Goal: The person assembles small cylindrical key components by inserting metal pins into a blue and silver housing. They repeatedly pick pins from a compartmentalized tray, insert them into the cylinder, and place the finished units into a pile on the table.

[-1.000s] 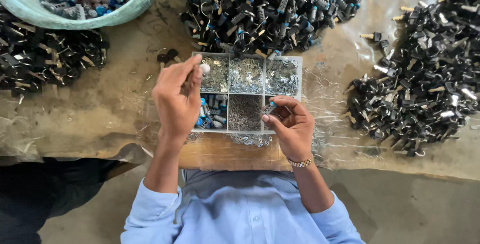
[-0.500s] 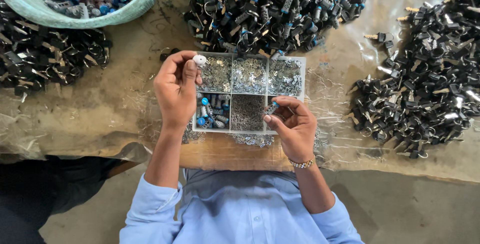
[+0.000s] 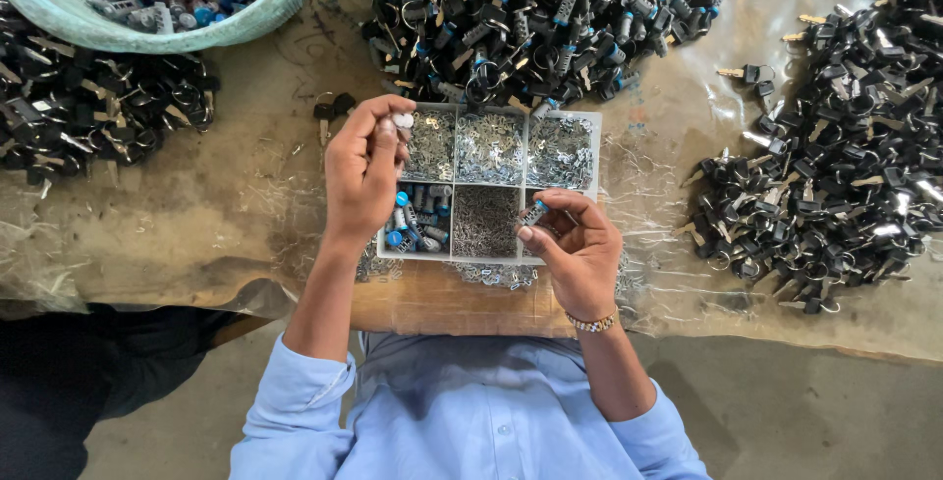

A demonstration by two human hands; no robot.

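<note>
Left hand (image 3: 365, 170) pinching sm. silvery bits (image 3: 403, 121) over divided parts tray (image 3: 491, 107); right hand (image 3: 575, 249) gripping sm. blue-tipped cylinder (image 3: 533, 213) above tray, close for picking; key piles (image 3: 835, 166) within reach.

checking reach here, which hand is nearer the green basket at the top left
Left. The left hand is over the left side of the compartment box, closer to the green basket. The right hand sits at the box's lower right, farther away.

Pale grey compartment tray (image 3: 601, 151) with silvery metal bits; blue-capped cylinders (image 3: 411, 220); black keys (image 3: 835, 166) with brass blades; mint-green basket (image 3: 226, 23); light blue shirt (image 3: 462, 411).
</note>
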